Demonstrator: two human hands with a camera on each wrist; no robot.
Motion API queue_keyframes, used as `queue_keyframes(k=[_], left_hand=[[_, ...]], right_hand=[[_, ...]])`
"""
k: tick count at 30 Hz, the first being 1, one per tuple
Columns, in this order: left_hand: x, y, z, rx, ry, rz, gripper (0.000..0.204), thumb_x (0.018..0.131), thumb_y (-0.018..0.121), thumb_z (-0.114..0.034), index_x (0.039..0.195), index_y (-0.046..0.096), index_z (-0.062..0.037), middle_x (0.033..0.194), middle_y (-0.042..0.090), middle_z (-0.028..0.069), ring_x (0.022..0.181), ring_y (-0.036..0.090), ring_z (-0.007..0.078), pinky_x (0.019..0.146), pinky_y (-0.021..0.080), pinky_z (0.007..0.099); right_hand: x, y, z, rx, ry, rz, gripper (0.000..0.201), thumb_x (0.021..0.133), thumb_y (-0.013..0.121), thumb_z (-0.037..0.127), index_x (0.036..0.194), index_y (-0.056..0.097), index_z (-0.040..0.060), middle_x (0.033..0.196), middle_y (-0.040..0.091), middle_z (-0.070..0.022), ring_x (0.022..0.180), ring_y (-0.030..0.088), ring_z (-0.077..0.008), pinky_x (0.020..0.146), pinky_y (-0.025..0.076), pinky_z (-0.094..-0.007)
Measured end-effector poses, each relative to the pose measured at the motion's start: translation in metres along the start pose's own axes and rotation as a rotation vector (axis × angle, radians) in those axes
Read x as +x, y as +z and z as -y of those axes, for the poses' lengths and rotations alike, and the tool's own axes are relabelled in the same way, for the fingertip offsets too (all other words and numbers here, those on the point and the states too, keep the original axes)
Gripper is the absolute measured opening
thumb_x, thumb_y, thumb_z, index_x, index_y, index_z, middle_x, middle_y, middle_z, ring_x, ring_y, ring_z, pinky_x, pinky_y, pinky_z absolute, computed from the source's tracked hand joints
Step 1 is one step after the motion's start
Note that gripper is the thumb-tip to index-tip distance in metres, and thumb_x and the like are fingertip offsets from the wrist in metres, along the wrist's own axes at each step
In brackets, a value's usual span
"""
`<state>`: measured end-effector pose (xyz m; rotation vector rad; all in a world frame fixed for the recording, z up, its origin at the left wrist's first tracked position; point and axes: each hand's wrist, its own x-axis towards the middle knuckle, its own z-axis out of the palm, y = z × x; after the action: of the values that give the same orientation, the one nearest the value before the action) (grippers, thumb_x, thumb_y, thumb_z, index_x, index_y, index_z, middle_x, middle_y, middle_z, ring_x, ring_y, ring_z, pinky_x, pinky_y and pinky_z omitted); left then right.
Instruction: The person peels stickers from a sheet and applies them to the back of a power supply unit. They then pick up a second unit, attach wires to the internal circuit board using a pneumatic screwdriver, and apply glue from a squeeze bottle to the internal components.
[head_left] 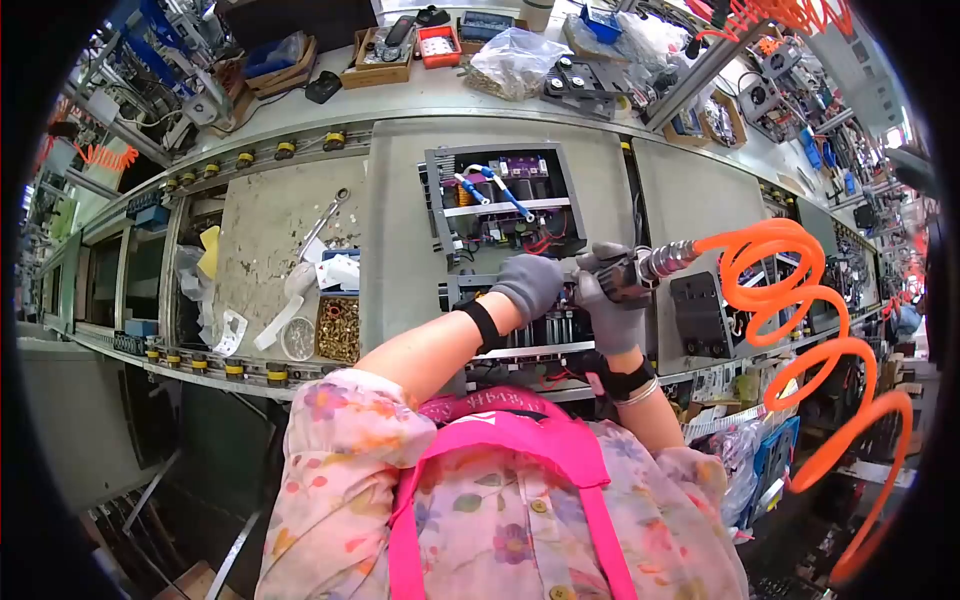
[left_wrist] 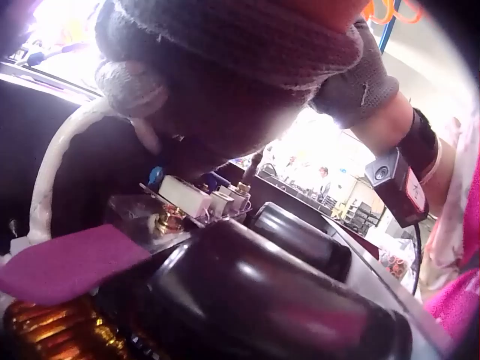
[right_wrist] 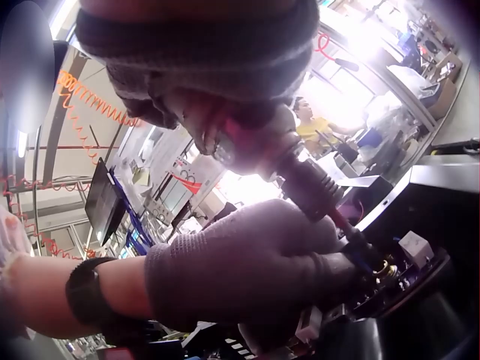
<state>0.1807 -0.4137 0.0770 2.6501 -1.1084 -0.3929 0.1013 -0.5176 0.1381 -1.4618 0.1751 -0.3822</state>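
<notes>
My right hand (head_left: 615,318), in a grey glove, grips an air screwdriver (head_left: 625,277) fed by a coiled orange hose (head_left: 765,240). In the right wrist view the screwdriver's bit (right_wrist: 351,231) points down at a brass terminal (right_wrist: 385,270) on a circuit board. My gloved left hand (head_left: 530,285) reaches in beside the bit, its fingertips close to that terminal. In the left wrist view a white cable (left_wrist: 56,157) runs up into the left fingers. Large black cylindrical capacitors (left_wrist: 262,300) and a copper coil (left_wrist: 64,330) lie below the hand inside the metal chassis.
A second open chassis (head_left: 505,200) with blue-sleeved white cables stands just beyond the hands. To the left are a wrench (head_left: 325,220), a box of brass parts (head_left: 338,330) and a round clear dish (head_left: 297,338). A black unit (head_left: 700,315) stands at the right.
</notes>
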Motion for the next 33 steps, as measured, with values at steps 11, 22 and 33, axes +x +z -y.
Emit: queue_keyframes(k=[11,22,33], left_hand=[[-0.068,-0.069,0.057,-1.75,-0.279,0.049,0.022,0.086,0.051,-0.007,0.107,0.054,-0.0003,0.094,0.062,0.0129,0.072,0.062,0.0167,0.059,0.056,0.0262],[-0.087,-0.021,0.006,-2.16,-0.549,0.049,0.015,0.092,0.059,-0.021,0.092,0.061,-0.0065,0.08,0.066,0.005,0.055,0.057,0.0076,0.041,0.043,0.0191],[-0.092,-0.017,-0.001,-2.196,-0.616,-0.07,0.014,0.091,0.059,-0.019,0.096,0.063,-0.0066,0.069,0.057,-0.0018,0.051,0.047,0.0036,0.039,0.036,0.0181]], right_hand=[[0.01,0.001,0.017,0.052,-0.065,-0.053,0.045,0.077,0.061,-0.009,0.119,0.047,0.0016,0.096,0.06,-0.0087,0.082,0.059,-0.0114,0.064,0.05,-0.0236],[-0.002,0.018,0.066,0.395,-0.354,0.06,0.051,0.078,0.054,-0.001,0.127,0.04,0.0014,0.1,0.057,-0.0121,0.081,0.059,-0.0184,0.085,0.048,-0.0454],[-0.013,0.018,0.062,0.466,-0.321,0.069,0.05,0.078,0.048,-0.008,0.127,0.039,0.0019,0.1,0.057,-0.014,0.079,0.059,-0.0192,0.081,0.05,-0.0435]])
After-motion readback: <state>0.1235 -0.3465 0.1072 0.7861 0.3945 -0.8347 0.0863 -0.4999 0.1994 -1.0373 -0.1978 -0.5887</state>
